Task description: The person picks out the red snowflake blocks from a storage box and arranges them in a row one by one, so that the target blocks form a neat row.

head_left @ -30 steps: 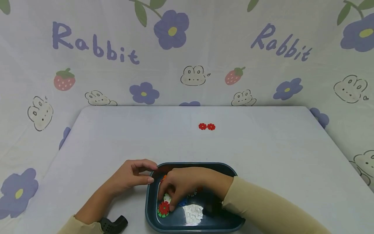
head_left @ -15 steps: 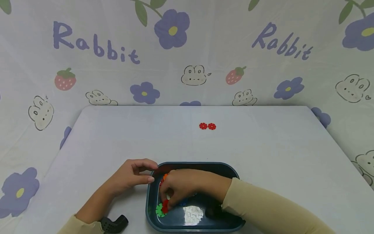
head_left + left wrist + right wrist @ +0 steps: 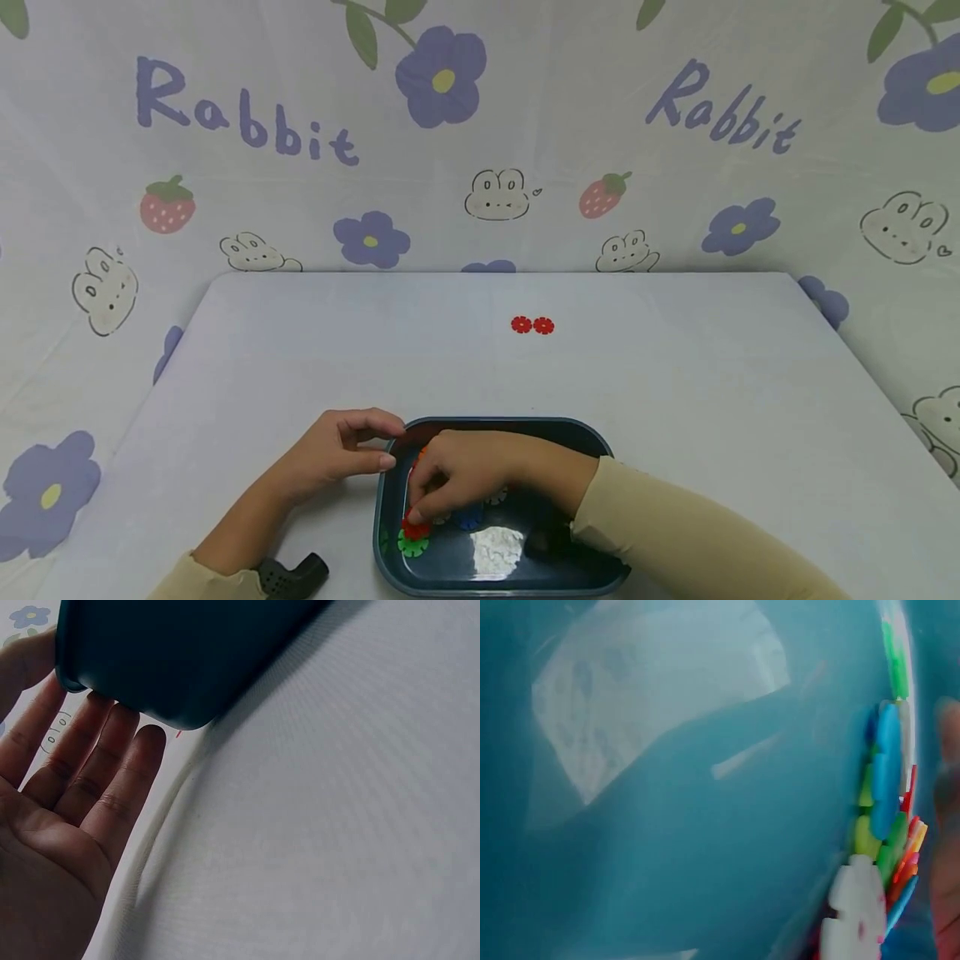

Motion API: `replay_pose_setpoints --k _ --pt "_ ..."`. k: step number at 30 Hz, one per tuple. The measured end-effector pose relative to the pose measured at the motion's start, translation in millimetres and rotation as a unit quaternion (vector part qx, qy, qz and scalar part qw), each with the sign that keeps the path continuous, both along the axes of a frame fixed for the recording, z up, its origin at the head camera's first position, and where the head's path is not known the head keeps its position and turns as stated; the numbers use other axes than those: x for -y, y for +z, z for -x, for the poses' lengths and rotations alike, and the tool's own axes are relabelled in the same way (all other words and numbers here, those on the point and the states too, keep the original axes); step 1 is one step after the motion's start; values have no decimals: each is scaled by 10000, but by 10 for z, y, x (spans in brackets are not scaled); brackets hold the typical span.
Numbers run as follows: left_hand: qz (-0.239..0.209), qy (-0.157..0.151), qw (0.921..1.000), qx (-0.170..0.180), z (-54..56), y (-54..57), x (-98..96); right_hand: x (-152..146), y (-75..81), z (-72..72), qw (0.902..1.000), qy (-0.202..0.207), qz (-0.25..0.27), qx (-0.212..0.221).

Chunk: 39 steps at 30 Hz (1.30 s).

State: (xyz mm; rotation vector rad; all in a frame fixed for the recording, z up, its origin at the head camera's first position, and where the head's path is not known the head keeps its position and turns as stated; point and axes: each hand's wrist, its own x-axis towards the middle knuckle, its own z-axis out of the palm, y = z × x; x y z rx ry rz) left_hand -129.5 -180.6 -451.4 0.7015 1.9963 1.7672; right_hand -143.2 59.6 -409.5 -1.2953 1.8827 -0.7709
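Got a cloth backdrop point(image 3: 300, 200) beyond the tray point(image 3: 450, 571): purple flowers, strawberries, rabbit heads, "Rabbit" printed twice. White table point(image 3: 300, 354) under the tray. Pinching a red disc point(image 3: 412, 529) with the right hand point(image 3: 465, 471), thumb and fingers curled, inside the tray toward its near left corner, overlapping a green disc point(image 3: 412, 545) in the head view. Seeing a blue disc point(image 3: 470, 520) and a white disc point(image 3: 497, 497) mid-tray, part hidden by that hand; orange disc point(image 3: 422, 453) near the tray's far left corner, mostly covered. In the right wrist view, seeing coloured discs point(image 3: 885, 772) crowded along the tray's edge, hand blurred. Resting the left hand point(image 3: 348, 446) against the outside of the tray's left rim, thumb and index apart, other fingers loosely extended. Two red discs point(image 3: 521, 325) side by side, well beyond the tray. Black device point(image 3: 294, 577) at the wrist left of the tray.
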Motion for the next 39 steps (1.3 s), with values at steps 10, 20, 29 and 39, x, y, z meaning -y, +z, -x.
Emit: replay_pose_setpoints --k 10,20,29,39 --pt "-179 -75 9998 76 6 -2 -2 -41 99 -30 9929 -400 -60 1116" --pt "-111 -107 9998 -85 6 -6 -8 -115 345 -21 9985 -515 112 142" --pt "-24 -28 10000 -82 0 8 -21 -355 777 169 9865 -1451 763 31" --pt "28 88 9999 71 -14 23 -42 -1046 926 725 9122 -3777 1500 -524"
